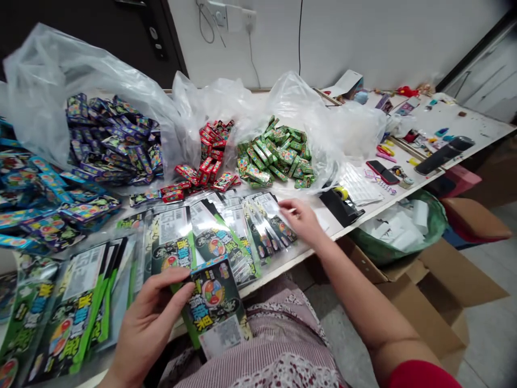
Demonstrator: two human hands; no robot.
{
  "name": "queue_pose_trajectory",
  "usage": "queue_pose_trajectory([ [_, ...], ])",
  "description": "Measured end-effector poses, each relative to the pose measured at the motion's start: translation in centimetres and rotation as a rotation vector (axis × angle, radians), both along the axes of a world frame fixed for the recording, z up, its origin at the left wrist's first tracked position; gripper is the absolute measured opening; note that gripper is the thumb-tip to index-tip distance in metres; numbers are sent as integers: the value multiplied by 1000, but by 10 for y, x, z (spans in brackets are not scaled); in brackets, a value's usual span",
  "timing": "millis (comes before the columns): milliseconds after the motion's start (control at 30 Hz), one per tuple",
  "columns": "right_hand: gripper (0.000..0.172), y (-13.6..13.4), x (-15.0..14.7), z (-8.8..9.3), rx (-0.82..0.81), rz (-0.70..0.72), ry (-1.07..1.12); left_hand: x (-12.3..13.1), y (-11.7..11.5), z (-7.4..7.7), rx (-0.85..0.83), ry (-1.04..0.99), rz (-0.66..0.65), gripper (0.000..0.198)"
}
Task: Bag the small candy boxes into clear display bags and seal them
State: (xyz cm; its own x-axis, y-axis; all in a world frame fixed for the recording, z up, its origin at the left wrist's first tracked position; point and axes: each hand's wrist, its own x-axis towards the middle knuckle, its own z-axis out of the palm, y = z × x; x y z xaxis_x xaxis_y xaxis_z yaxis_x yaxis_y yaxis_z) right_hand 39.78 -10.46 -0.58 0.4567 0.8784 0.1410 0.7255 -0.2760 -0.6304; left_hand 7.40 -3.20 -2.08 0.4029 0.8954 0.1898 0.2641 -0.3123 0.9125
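Observation:
My left hand (151, 312) pinches the upper left edge of a black and green printed candy pouch (216, 299), tilted in front of my lap. A strip of blue box shows at the pouch's top, and a white label is near its bottom. My right hand (305, 223) has curled fingers beside the right end of a row of similar flat pouches (218, 242) on the table. What those fingers hold, if anything, is hidden. More pouches (72, 318) lie in a fanned stack at the lower left.
Plastic bags spill small purple boxes (117, 140), red boxes (210, 156) and green boxes (278, 153) at the back. Larger blue boxes (52, 188) are heaped left. Right are a black tape dispenser (343, 205), a phone (382, 171), a green bin (432, 221) and an open carton (428, 302).

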Motion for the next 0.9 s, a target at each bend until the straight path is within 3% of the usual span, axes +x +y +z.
queue_pose_trajectory([
  [100, 16, -4, 62, -15, -125, -202, -75, 0, 2, 2, -31, 6, 7, 10],
  [200, 17, 1, 88, -30, -212, -289, -95, 2, 2, 1, -15, -14, 10, 8],
  [467, 18, 14, 75, -55, -123, -357, -89, -2, 2, 0, 4, 9, 15, 10],
  [567, 16, 2, 72, -49, -52, -303, -31, -2, 3, -1, 39, -20, -27, 10],
  [667, 21, -6, 60, -27, 26, -239, 49, 5, 5, -2, 92, -66, -59, 8],
  [767, 24, -3, 25, 8, 72, -1, 200, 14, 1, 1, 102, -89, -81, 7],
  [900, 19, 13, -50, 63, 50, 749, 504, 26, -7, 10, 84, -121, -129, 6],
])
